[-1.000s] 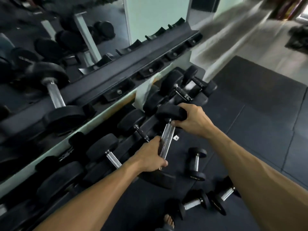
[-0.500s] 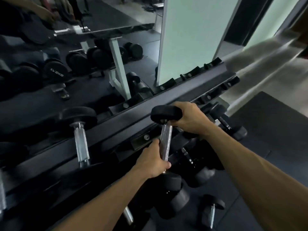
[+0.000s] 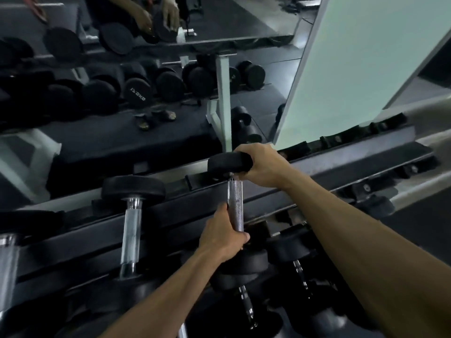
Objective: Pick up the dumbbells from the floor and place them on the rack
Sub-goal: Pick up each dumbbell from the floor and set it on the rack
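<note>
Dumbbell [image 3: 235, 206] now higher against rack [image 3: 341, 172], both hands [image 3: 223, 236] around knurled steel and black rubber.

**What the frame hides**

The left hand [image 3: 223, 236] covers the lower handle of the held dumbbell [image 3: 235, 206] — its near head sits partly behind the wrist. The right hand [image 3: 262, 167] masks the far head's right side. A neighbouring dumbbell [image 3: 7, 264] is cut by the left edge — the mirror [image 3: 146, 69] reflections are blurred

Both hands clenched, arms outstretched: left hand [image 3: 223, 236] low, right hand [image 3: 262, 167] higher (knuckles up).
</note>
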Tool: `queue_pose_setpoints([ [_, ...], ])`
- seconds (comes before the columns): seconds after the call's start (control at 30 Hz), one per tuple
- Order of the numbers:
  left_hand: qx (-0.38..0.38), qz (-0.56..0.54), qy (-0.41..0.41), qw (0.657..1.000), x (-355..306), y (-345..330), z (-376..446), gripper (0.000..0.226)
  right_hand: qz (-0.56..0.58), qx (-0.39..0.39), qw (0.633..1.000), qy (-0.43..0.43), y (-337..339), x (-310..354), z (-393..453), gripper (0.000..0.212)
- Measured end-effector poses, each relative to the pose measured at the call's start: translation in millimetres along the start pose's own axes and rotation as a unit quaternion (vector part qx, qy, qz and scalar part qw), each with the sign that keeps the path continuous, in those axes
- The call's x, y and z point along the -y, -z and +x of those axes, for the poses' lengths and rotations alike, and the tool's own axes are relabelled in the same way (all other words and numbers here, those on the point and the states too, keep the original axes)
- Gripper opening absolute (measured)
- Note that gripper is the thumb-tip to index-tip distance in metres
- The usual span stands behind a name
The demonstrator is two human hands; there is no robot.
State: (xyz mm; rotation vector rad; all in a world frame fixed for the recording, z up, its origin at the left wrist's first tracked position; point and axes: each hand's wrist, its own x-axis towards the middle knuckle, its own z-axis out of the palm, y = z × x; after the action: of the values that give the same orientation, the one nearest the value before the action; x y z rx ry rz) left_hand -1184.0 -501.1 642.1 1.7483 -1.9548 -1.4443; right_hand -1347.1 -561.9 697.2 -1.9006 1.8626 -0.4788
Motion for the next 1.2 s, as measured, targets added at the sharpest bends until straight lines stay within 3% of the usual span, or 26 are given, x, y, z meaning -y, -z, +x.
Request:
queue_pose_setpoints([
  [0.27,-0.026,-0.042,0.038,0.998,-2.4,-9.6,26.0,0.065,0.023,0.056,0.998,0.034,-14.3,-15.9,40.8,0.029],
  [0.43,-0.04,-0.058,0.041,0.997,-1.2,-18.6,26.4,0.055,0.003,0.086,0.995,0.057,-8.0,-14.3,40.4,0.03],
  [0.9,-0.009,-0.121,0.014,0.993,2.2,-10.1,29.8,0.061,-0.02,0.081,0.996,0.029,-8.8,-6.5,45.7,0.032],
  [1.2,0.003,-0.044,-0.007,0.999,2.6,-0.7,19.7,0.062,-0.048,0.035,0.998,-0.01,-11.7,-14.8,26.6,0.062],
])
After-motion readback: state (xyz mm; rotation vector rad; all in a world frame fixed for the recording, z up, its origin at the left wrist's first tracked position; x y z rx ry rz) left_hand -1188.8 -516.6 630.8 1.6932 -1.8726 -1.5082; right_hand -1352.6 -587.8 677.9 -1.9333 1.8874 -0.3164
